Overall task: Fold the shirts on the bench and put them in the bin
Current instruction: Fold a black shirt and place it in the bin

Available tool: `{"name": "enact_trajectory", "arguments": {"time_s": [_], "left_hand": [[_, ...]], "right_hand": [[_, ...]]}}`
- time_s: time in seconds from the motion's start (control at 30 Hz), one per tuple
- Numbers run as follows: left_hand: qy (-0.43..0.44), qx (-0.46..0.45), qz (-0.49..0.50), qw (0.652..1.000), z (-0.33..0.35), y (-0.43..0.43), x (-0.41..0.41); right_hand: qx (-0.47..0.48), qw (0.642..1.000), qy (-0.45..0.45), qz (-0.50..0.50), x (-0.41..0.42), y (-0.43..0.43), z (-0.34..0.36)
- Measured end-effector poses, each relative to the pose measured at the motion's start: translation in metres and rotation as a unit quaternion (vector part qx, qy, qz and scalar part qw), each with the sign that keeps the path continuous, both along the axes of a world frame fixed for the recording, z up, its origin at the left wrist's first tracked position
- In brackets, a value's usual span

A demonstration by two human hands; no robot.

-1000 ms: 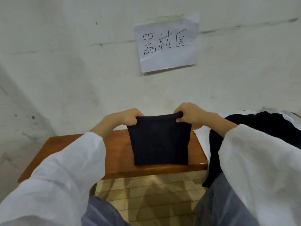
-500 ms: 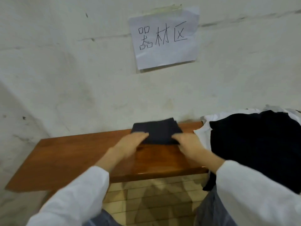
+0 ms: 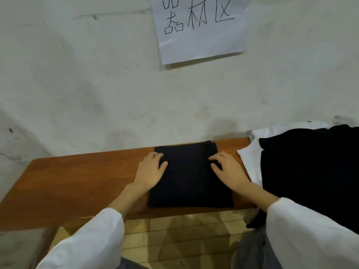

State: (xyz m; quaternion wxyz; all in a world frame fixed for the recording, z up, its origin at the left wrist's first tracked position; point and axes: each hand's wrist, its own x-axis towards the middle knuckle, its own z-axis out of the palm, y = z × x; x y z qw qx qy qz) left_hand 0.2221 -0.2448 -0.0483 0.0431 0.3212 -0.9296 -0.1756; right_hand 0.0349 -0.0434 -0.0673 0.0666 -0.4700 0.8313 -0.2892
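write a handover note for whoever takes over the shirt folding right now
Left hand: flat on the left side of the folded dark shirt, pressing it down.
Right hand: rests on the shirt's right side, fingers bent.
Things: the folded shirt lies on the wooden bench. A white shirt and a black shirt lie piled, unfolded, at the bench's right end. The bin is not in view.
Done: one shirt folded into a rectangle.
Left: put it in the bin, then fold and bin the pile.

Matt dark cloth shirt [image 3: 189, 177] lies on a smooth, glossy wooden bench [image 3: 77, 181].
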Motion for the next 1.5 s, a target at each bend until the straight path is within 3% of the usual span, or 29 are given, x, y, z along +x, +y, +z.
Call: {"name": "enact_trajectory", "arguments": {"time_s": [0.13, 0.23, 0.3, 0.43, 0.57, 0.63, 0.73, 0.8, 0.9, 1.0, 1.07, 1.2, 1.3, 1.4, 1.5], "left_hand": [[0.005, 0.079, 0.126, 0.989, -0.011, -0.038, -0.037], [0.061, 0.127, 0.177, 0.974, -0.017, -0.048, -0.047], [0.121, 0.151, 0.201, 0.96, -0.019, -0.046, -0.047], [0.209, 0.109, 0.195, 0.952, -0.019, -0.03, -0.037], [0.281, 0.104, 0.188, 0.935, -0.007, -0.024, -0.037], [0.244, 0.118, 0.174, 0.947, -0.006, -0.032, -0.045], [0.137, 0.191, 0.167, 0.957, -0.008, -0.04, -0.059], [0.067, 0.118, 0.16, 0.978, -0.007, -0.033, -0.06], [0.024, -0.062, 0.074, 0.995, -0.003, 0.007, -0.05], [-0.042, -0.081, -0.025, 0.995, -0.023, 0.053, -0.033], [-0.092, -0.109, -0.028, 0.989, -0.038, 0.07, -0.019], [-0.108, -0.07, -0.003, 0.992, -0.036, 0.079, -0.012], [-0.069, -0.045, 0.004, 0.997, -0.027, 0.07, -0.007], [-0.001, -0.023, 0.136, 0.99, -0.011, 0.053, 0.012], [-0.036, 0.057, 0.2, 0.977, -0.013, 0.036, 0.031]], "right_hand": [[0.077, 0.988, -0.095, -0.097, -0.036, -0.052, 0.002], [0.095, 0.979, -0.093, -0.154, -0.044, -0.07, -0.002], [0.059, 0.978, -0.076, -0.184, -0.04, -0.073, -0.006], [-0.067, 0.982, -0.044, -0.173, -0.023, -0.064, -0.01], [-0.186, 0.961, -0.045, -0.2, -0.02, -0.059, 0.001], [-0.156, 0.97, -0.016, -0.187, -0.029, -0.064, 0.001], [-0.007, 0.988, 0.01, -0.153, -0.039, -0.072, -0.003], [0.051, 0.987, 0.043, -0.149, -0.03, -0.07, 0.0], [-0.007, 0.99, 0.115, -0.079, 0.006, -0.057, 0.005], [0.074, 0.993, 0.092, 0.002, 0.047, -0.029, -0.005], [0.149, 0.982, 0.112, 0.017, 0.057, -0.011, -0.023], [0.186, 0.976, 0.116, 0.012, 0.059, -0.002, -0.029], [0.162, 0.986, 0.037, 0.029, 0.051, -0.002, -0.012], [0.076, 0.99, -0.004, -0.116, 0.039, 0.013, 0.001], [0.064, 0.968, -0.073, -0.232, 0.038, 0.026, 0.006]]}}
